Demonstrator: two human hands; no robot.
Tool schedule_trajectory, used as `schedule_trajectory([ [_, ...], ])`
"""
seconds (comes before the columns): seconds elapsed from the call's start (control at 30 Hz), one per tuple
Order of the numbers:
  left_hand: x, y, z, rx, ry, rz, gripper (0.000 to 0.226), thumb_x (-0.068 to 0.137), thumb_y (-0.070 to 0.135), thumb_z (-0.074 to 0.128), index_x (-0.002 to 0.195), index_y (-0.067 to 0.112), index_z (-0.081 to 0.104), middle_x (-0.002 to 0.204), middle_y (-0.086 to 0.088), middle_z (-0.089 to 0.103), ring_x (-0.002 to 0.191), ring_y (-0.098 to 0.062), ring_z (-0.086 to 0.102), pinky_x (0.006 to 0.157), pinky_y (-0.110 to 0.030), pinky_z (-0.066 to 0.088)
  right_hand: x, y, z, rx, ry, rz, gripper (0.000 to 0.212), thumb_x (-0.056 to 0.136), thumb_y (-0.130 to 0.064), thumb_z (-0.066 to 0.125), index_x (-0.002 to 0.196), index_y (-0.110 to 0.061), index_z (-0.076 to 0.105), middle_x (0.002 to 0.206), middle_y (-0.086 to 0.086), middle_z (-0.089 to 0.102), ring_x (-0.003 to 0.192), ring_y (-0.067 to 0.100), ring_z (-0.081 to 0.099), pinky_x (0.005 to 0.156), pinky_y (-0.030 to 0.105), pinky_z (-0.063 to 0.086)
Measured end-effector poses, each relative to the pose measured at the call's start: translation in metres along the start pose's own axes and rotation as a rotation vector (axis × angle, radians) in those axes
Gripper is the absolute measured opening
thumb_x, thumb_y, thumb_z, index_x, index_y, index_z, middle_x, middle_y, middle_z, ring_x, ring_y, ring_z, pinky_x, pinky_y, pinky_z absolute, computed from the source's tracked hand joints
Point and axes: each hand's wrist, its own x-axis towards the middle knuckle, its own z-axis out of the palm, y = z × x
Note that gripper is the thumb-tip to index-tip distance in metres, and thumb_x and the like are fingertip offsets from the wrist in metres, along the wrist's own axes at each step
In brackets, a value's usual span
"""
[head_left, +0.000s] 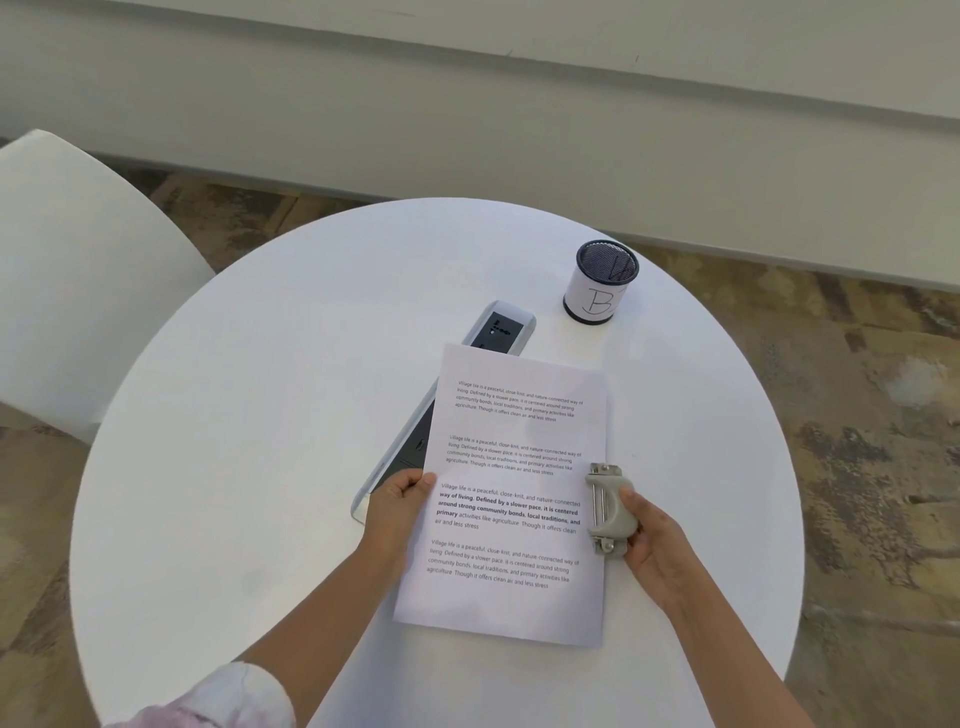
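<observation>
Item: printed sheet (511, 499), lying on round white bench (260, 415), btwn both hands. L hand (397, 506): fingers (423, 480) curled at sheet's left edge, thumb on top, pinching it. R hand (652, 540): fingers wrapped round grey hole punch (608, 512), which sits on sheet's right edge. Beyond L fingers, partly under sheet: power strip (501, 327). Well past R fingers: mesh cup (600, 286) marked "B". Far left of L fingers: white chair (67, 270).
</observation>
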Motion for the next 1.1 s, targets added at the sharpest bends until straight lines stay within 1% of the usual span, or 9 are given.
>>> schedule_trajectory([
  [0.13,0.0,0.003,0.003,-0.022,0.011,-0.008,0.01,0.089,0.009,0.056,0.083,0.008,0.063,0.083,-0.011,0.066,0.079,-0.027,0.059,0.089,-0.048,0.047,0.003,-0.003,-0.001,-0.022,-0.027,-0.033,0.056,0.057,-0.043,0.082,0.101,-0.01,0.071,0.1,0.01,0.067,0.081,0.022,0.064,0.064,0.034,0.052],
  [0.23,-0.001,0.004,0.006,-0.029,0.022,-0.001,0.011,0.089,0.008,0.056,0.081,0.009,0.063,0.076,-0.005,0.069,0.075,-0.025,0.06,0.083,-0.044,0.05,0.001,-0.007,-0.001,-0.004,-0.032,-0.042,0.036,0.076,-0.031,0.064,0.104,-0.009,0.068,0.101,0.011,0.065,0.079,0.022,0.063,0.059,0.032,0.052],
  [0.3,-0.001,0.005,0.007,-0.035,0.037,0.02,0.013,0.09,0.006,0.054,0.08,0.008,0.063,0.069,0.0,0.07,0.072,-0.023,0.06,0.079,-0.04,0.05,0.001,-0.009,-0.001,0.013,-0.03,-0.055,0.028,0.083,-0.027,0.055,0.101,-0.009,0.067,0.091,0.008,0.067,0.068,0.018,0.063,0.05,0.027,0.048],
  [0.43,-0.002,0.008,0.001,0.003,0.055,0.059,0.013,0.089,0.007,0.055,0.08,0.008,0.064,0.069,0.002,0.07,0.072,-0.022,0.061,0.08,-0.039,0.05,0.003,-0.015,-0.01,0.07,0.013,-0.078,0.025,0.091,-0.022,0.044,0.102,-0.011,0.064,0.079,0.002,0.067,0.057,0.011,0.061,0.04,0.02,0.042],
  [0.67,0.0,0.008,-0.01,0.026,0.073,0.046,0.014,0.089,0.009,0.057,0.077,0.012,0.065,0.085,-0.01,0.068,0.083,-0.028,0.06,0.088,-0.045,0.049,0.009,-0.031,-0.025,0.084,0.093,-0.091,0.023,0.093,-0.023,0.043,0.101,-0.015,0.062,0.077,-0.002,0.07,0.063,0.009,0.065,0.046,0.021,0.045],
  [0.83,0.0,0.011,-0.013,-0.004,0.084,0.053,0.012,0.089,0.007,0.056,0.08,0.008,0.063,0.082,-0.009,0.067,0.076,-0.026,0.06,0.079,-0.039,0.051,0.013,-0.043,-0.028,0.031,0.158,-0.133,0.02,0.093,-0.023,0.046,0.099,-0.014,0.063,0.074,-0.005,0.072,0.064,0.007,0.066,0.05,0.019,0.05],
  [0.93,0.001,0.011,-0.015,-0.024,0.103,0.058,0.012,0.089,0.008,0.055,0.08,0.009,0.063,0.077,-0.005,0.068,0.072,-0.023,0.061,0.071,-0.034,0.052,0.016,-0.05,-0.031,-0.03,0.212,-0.155,0.017,0.091,-0.021,0.052,0.099,-0.011,0.064,0.082,0.0,0.071,0.065,0.007,0.068,0.052,0.021,0.055],
  [1.03,0.002,0.009,-0.018,-0.013,0.121,0.057,0.014,0.09,0.008,0.056,0.078,0.01,0.062,0.079,-0.006,0.066,0.075,-0.025,0.059,0.079,-0.039,0.05,0.02,-0.057,-0.037,-0.121,0.26,-0.193,0.034,0.084,-0.031,0.063,0.108,-0.008,0.062,0.097,0.004,0.067,0.076,0.011,0.068,0.057,0.021,0.056],
  [1.1,0.004,0.008,-0.021,0.005,0.118,0.054,0.014,0.089,0.009,0.057,0.077,0.01,0.063,0.082,-0.009,0.065,0.08,-0.026,0.058,0.086,-0.045,0.048,0.022,-0.06,-0.038,-0.203,0.302,-0.214,0.075,0.055,-0.058,0.078,0.111,-0.01,0.062,0.1,0.005,0.067,0.083,0.015,0.067,0.066,0.024,0.058],
])
